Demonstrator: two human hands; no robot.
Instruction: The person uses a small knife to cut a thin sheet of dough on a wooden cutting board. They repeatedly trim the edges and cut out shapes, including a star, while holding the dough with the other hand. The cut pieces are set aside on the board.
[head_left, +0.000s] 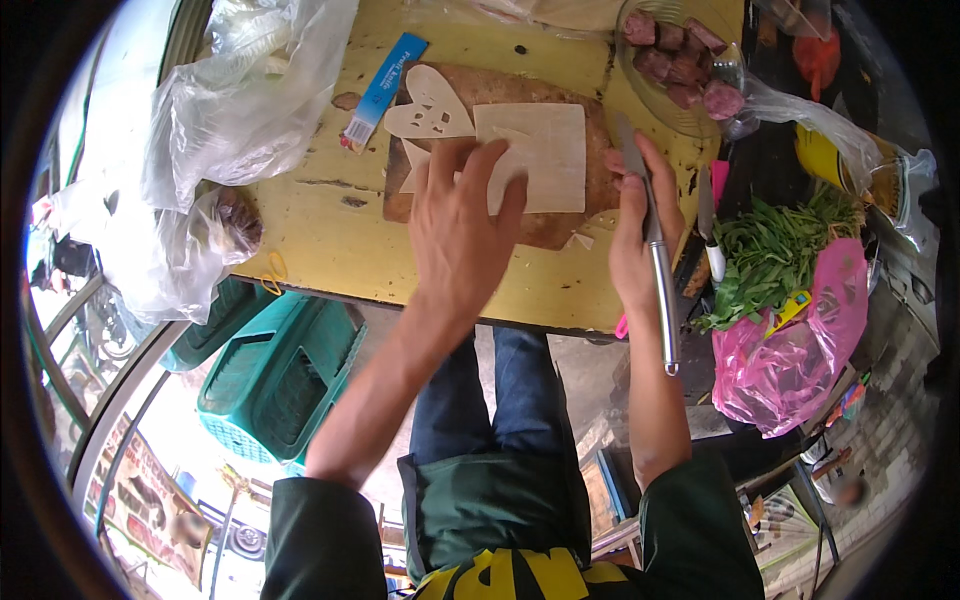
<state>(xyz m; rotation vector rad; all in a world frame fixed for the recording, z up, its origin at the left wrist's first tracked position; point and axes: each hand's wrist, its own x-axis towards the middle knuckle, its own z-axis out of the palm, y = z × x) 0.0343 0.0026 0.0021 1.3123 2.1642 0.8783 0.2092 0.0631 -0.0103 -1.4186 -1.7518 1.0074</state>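
Note:
My left hand (465, 217) is over a wooden cutting board (525, 86), its fingers apart at the left edge of a pale, flat square sheet (547, 172). Whether the fingertips touch the sheet is unclear. In my right hand (645, 217) is a knife with a metal handle (660, 277), its blade pointing away from me beside the board's right edge. A heart-shaped cut sheet (427, 109) with small cut-out holes lies at the board's upper left. Another pale piece (412, 161) shows partly beneath my left hand. Small scraps (583, 240) lie by the board's lower right corner.
Behind the board at the right stands a clear bowl (626, 82) of purplish chunks. A blue knife package (386, 86) and plastic bags (240, 112) are at the left. To the right are another knife (706, 206), leafy greens (780, 247) and a pink bag (795, 367). Green plastic stools (277, 375) stand below the table.

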